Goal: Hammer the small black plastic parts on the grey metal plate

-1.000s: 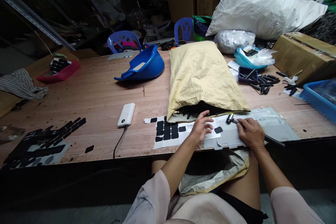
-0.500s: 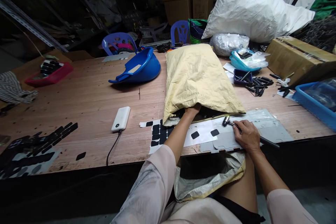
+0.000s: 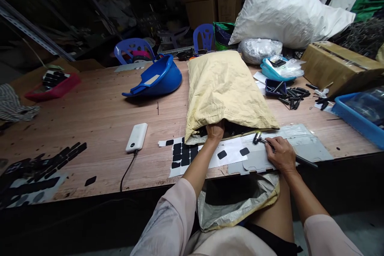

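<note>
A large yellow paper sack lies on the table with its mouth toward me; dark items show inside. My left hand reaches into that mouth, its fingers hidden within. Closed around the handle of a small hammer is my right hand, resting on a grey board at the table's front edge. The hammer's metal head points left. Between my hands lies a white sheet with black rounded-square pads. A second yellow sack, silvery inside, hangs open at my lap.
A white power bank with a cable lies left, beyond it a blue scoop-like basin. Black strips lie far left. On the right are black handle-like pieces, a cardboard box and a blue tray.
My left hand has shifted slightly left and back in the sack's mouth, so more of its back shows. My right hand stays on the hammer. The view has moved a little.
</note>
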